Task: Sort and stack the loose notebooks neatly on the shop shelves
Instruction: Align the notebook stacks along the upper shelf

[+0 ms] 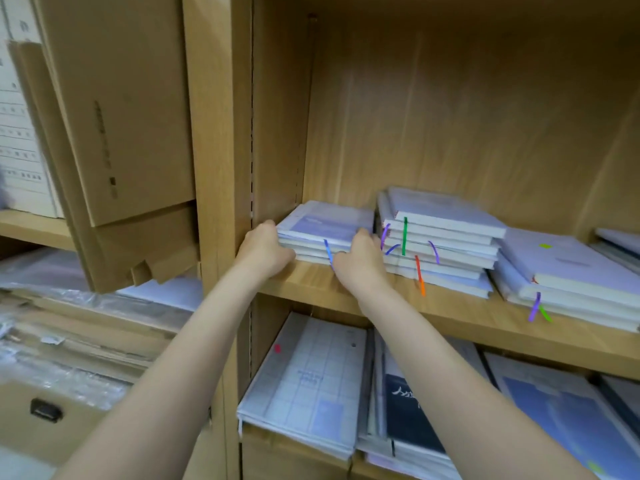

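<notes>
A short stack of pale lilac notebooks (323,225) lies at the left end of the wooden shelf (450,317). My left hand (265,249) grips the stack's left side, fingers curled round its edge. My right hand (360,258) grips the stack's right front corner, beside a blue ribbon marker. Just right of it stands a taller stack of notebooks (440,244) with purple, green and orange ribbons. A third, slanted stack (568,275) lies further right.
The shelf's upright side panel (221,140) is close to my left hand. Below, larger notebooks and planners (308,386) lie on the lower shelf. Cardboard boxes (114,109) and plastic-wrapped stock fill the unit at left.
</notes>
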A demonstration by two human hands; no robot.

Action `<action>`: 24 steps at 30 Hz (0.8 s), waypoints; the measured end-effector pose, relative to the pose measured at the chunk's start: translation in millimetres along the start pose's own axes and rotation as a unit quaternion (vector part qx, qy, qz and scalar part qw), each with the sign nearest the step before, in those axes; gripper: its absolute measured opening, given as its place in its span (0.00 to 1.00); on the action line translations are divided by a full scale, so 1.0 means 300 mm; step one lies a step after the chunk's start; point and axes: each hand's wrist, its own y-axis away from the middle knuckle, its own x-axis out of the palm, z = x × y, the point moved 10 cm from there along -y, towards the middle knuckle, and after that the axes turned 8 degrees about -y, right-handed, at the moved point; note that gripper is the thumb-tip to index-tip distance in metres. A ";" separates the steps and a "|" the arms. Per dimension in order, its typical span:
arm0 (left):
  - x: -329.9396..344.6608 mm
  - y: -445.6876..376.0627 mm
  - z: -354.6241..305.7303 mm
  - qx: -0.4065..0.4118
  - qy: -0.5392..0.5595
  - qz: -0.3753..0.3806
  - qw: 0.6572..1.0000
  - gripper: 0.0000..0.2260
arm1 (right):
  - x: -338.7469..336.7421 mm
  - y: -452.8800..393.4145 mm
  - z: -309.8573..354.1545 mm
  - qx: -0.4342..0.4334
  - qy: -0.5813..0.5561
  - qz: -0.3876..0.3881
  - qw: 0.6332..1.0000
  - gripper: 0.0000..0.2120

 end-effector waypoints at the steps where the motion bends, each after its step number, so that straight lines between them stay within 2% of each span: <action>1: -0.003 -0.001 0.001 -0.004 0.002 -0.001 1.000 0.12 | -0.003 0.005 0.003 -0.002 0.000 0.000 1.000 0.20; 7: -0.025 0.066 0.004 0.000 0.014 -0.023 1.000 0.15 | -0.025 0.051 -0.001 -0.024 -0.013 0.000 1.000 0.22; 11: -0.074 0.162 0.028 0.024 0.051 -0.050 0.997 0.13 | -0.036 0.112 -0.016 -0.066 -0.015 0.008 0.998 0.24; 13: -0.096 0.214 0.069 0.021 0.129 -0.051 0.990 0.14 | -0.064 0.141 -0.044 -0.078 -0.042 0.009 0.996 0.22; 16: -0.091 0.256 0.121 0.021 0.278 -0.021 0.960 0.18 | -0.107 0.150 -0.088 -0.064 -0.117 0.007 0.991 0.20; 21: -0.063 0.270 0.090 0.066 0.291 0.001 0.955 0.24 | -0.098 0.147 -0.086 -0.078 -0.081 0.056 0.992 0.26; 24: -0.069 0.283 0.068 0.084 0.284 -0.007 0.955 0.25 | -0.106 0.144 -0.086 -0.084 -0.084 0.067 0.991 0.28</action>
